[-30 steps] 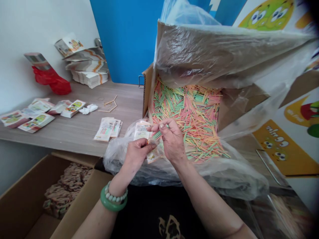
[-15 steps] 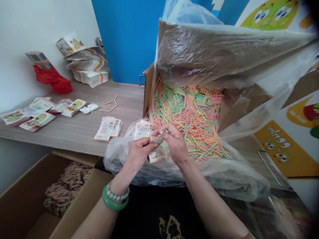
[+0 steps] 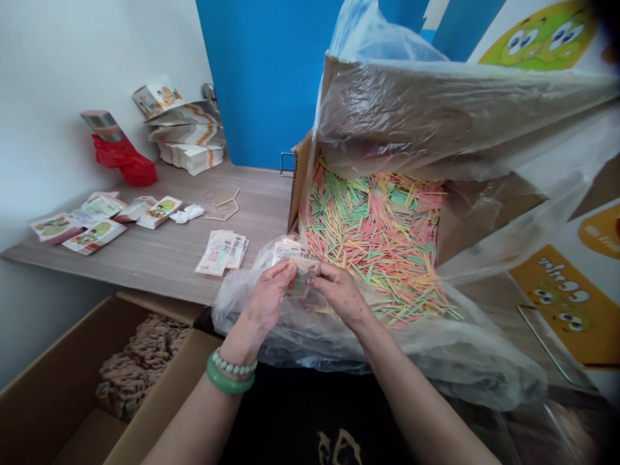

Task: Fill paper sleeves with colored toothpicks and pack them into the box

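Between my two hands is a small printed packet [image 3: 303,274], partly see-through, with greenish contents showing. My left hand [image 3: 271,290] pinches its left side with the thumb on top. At its upper right edge, my right hand [image 3: 341,294] grips it between thumb and fingers. Just behind it, another packet [image 3: 287,249] lies on the crumpled plastic liner. Beyond my hands stands an open cardboard box lined with clear plastic, full of thin pink, green and yellow sticks [image 3: 378,226]. Several filled packets [image 3: 220,252] lie overlapped on the table to the left.
A grey wood table [image 3: 169,258] holds printed packs [image 3: 94,219], a crumpled white tissue [image 3: 186,214], rubber bands [image 3: 227,210], stacked cartons [image 3: 191,155] and a red-wrapped bottle [image 3: 126,158]. Lower left, an open carton [image 3: 159,387] contains bundled packets. The plastic liner [image 3: 436,349] spills over the front edge.
My right hand has come down from above the packet and now grips its right edge. The packet is turned more level between both hands. The whole view has shifted slightly.
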Demonstrator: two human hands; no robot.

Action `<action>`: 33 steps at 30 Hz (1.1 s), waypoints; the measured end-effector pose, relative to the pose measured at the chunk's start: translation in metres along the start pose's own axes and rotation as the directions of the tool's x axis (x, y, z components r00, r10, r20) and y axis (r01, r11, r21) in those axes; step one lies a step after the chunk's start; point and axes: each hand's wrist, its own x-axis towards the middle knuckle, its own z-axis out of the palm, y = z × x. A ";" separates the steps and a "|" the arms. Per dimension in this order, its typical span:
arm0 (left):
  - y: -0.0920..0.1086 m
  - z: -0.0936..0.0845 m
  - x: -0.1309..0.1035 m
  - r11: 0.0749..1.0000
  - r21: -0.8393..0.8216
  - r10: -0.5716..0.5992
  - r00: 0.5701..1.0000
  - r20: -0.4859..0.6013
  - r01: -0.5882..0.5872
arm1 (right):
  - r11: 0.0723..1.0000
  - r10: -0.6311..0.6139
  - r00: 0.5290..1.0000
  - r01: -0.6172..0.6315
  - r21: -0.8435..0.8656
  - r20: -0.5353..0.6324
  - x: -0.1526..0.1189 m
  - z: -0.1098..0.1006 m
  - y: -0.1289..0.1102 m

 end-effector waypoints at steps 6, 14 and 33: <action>0.005 -0.002 -0.007 0.957 0.228 0.170 0.984 0.051 -0.177 | 0.989 -0.049 0.999 0.048 -0.142 -0.004 0.000 0.021 -0.005; 0.059 -0.080 0.029 0.817 0.574 0.294 0.893 -0.340 -0.051 | 0.864 0.067 0.972 -0.169 -0.474 -0.223 0.021 -0.001 -0.003; 0.033 -0.026 0.034 -0.198 0.968 0.150 0.981 -0.125 0.154 | 0.463 0.174 0.961 -0.272 -0.843 -0.215 0.029 0.009 -0.020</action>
